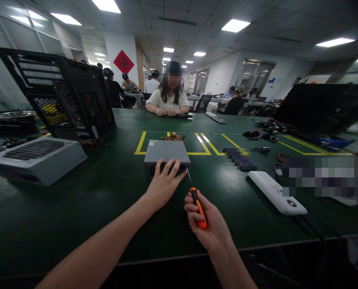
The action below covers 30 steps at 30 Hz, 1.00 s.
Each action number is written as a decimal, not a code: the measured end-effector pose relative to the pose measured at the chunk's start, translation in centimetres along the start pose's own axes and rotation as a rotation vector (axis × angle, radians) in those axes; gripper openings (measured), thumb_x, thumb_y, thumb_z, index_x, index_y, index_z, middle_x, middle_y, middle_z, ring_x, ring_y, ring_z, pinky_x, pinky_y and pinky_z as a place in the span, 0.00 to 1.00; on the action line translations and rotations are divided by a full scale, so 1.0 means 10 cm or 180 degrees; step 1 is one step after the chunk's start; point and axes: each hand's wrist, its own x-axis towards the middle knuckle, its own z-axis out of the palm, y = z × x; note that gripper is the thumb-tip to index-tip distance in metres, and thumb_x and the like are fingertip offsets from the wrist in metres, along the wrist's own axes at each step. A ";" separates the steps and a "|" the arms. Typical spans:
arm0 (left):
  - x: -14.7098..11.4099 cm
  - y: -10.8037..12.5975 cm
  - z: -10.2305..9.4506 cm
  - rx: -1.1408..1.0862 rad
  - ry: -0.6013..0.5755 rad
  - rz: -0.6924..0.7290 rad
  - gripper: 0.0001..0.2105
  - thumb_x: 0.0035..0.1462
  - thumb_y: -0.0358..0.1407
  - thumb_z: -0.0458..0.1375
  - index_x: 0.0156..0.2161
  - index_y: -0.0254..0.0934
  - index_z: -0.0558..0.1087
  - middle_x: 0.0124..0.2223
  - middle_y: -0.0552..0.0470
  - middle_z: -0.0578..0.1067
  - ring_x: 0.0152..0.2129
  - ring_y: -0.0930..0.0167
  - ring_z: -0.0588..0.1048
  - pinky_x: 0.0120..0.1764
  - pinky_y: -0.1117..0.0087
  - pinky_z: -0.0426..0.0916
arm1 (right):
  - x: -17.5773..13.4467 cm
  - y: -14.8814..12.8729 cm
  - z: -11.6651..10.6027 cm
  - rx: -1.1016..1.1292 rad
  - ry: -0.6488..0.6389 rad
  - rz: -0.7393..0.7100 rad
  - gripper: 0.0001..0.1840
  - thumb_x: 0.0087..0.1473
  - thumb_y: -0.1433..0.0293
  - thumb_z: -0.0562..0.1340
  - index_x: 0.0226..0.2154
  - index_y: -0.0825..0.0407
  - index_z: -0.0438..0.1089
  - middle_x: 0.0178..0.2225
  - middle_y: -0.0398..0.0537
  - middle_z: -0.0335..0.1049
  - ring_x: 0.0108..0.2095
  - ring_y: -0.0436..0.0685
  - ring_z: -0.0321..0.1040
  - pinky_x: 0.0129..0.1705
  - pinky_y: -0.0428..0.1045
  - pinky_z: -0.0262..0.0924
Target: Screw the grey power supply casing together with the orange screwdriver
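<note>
A grey computer power supply (166, 150) sits on the green table in front of me, its bundle of coloured wires (172, 137) behind it. My left hand (163, 182) grips the power supply's near side, fingertips over the top edge and thumb toward the right corner. In my right hand (207, 214) is an orange and black screwdriver (200, 208), held by its handle. The thin shaft points up and away, its tip at or close to the power supply's near right corner. Whether the tip sits in a screw is too small to tell.
At left stand a second power supply (37, 160) and an open black computer case (76, 96). To the right lie a white power bank (275, 192) with a cable, a dark phone-like object (240, 159) and loose cables (261, 134). A person (168, 94) sits opposite.
</note>
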 end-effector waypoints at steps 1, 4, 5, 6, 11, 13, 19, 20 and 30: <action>0.00 0.00 0.00 0.0018 -0.0020 0.0000 0.19 0.55 0.29 0.49 0.52 0.44 0.64 0.57 0.42 0.58 0.54 0.57 0.54 0.52 0.46 0.49 | 0.00 0.00 0.00 -0.0010 -0.0031 0.0068 0.09 0.59 0.70 0.48 0.32 0.56 0.60 0.22 0.41 0.55 0.16 0.41 0.54 0.11 0.34 0.47; -0.01 -0.01 0.01 0.0029 -0.0083 0.0012 0.19 0.56 0.29 0.48 0.53 0.44 0.63 0.57 0.43 0.57 0.54 0.58 0.54 0.52 0.47 0.49 | 0.01 -0.01 0.00 -0.0057 -0.0039 0.0112 0.11 0.59 0.69 0.47 0.34 0.57 0.61 0.22 0.41 0.55 0.15 0.40 0.52 0.10 0.34 0.45; -0.01 -0.01 0.01 0.0016 -0.0079 0.0011 0.19 0.55 0.29 0.48 0.53 0.44 0.63 0.57 0.43 0.57 0.54 0.58 0.54 0.53 0.47 0.49 | 0.02 0.00 0.00 -0.0055 -0.0014 0.0064 0.10 0.59 0.69 0.48 0.34 0.57 0.61 0.23 0.42 0.56 0.15 0.40 0.52 0.09 0.34 0.43; -0.01 -0.01 0.01 -0.0003 -0.0063 0.0011 0.20 0.55 0.29 0.49 0.53 0.44 0.63 0.57 0.43 0.57 0.54 0.58 0.54 0.53 0.48 0.49 | 0.03 0.00 0.00 -0.0043 0.0026 -0.0003 0.09 0.58 0.69 0.49 0.33 0.57 0.60 0.23 0.42 0.57 0.15 0.40 0.52 0.09 0.34 0.42; -0.02 -0.02 0.04 -0.0116 0.0067 0.0001 0.20 0.54 0.29 0.50 0.53 0.44 0.63 0.57 0.44 0.57 0.55 0.59 0.53 0.53 0.49 0.49 | 0.03 0.01 0.00 -0.0004 0.0021 -0.0088 0.09 0.58 0.71 0.48 0.31 0.56 0.60 0.22 0.41 0.56 0.15 0.40 0.52 0.10 0.34 0.46; -0.02 -0.02 0.04 -0.0139 0.0089 -0.0006 0.21 0.54 0.28 0.50 0.53 0.44 0.63 0.57 0.43 0.57 0.54 0.59 0.53 0.53 0.49 0.49 | 0.03 0.00 0.01 -0.0024 -0.0033 0.0019 0.11 0.59 0.70 0.47 0.33 0.56 0.61 0.21 0.40 0.55 0.15 0.40 0.52 0.11 0.34 0.48; -0.02 -0.02 0.02 -0.0114 -0.0020 0.0020 0.21 0.55 0.29 0.49 0.55 0.43 0.61 0.58 0.43 0.56 0.55 0.59 0.53 0.53 0.49 0.48 | 0.02 0.00 0.02 0.0080 -0.0023 -0.0118 0.09 0.59 0.70 0.48 0.32 0.56 0.59 0.25 0.43 0.57 0.15 0.39 0.52 0.09 0.33 0.45; -0.02 -0.02 0.02 -0.0105 -0.0031 0.0022 0.21 0.55 0.29 0.49 0.55 0.43 0.61 0.58 0.43 0.56 0.55 0.59 0.53 0.54 0.49 0.48 | 0.02 0.00 0.02 0.0089 -0.0029 -0.0103 0.08 0.59 0.71 0.48 0.31 0.57 0.59 0.25 0.43 0.57 0.16 0.39 0.52 0.10 0.33 0.45; -0.02 -0.01 0.03 -0.0101 0.0015 0.0005 0.20 0.55 0.29 0.49 0.54 0.43 0.62 0.57 0.43 0.57 0.55 0.58 0.53 0.53 0.48 0.49 | 0.01 0.01 0.05 0.0091 -0.0067 0.0061 0.09 0.59 0.69 0.48 0.33 0.57 0.59 0.25 0.42 0.56 0.15 0.39 0.50 0.09 0.33 0.43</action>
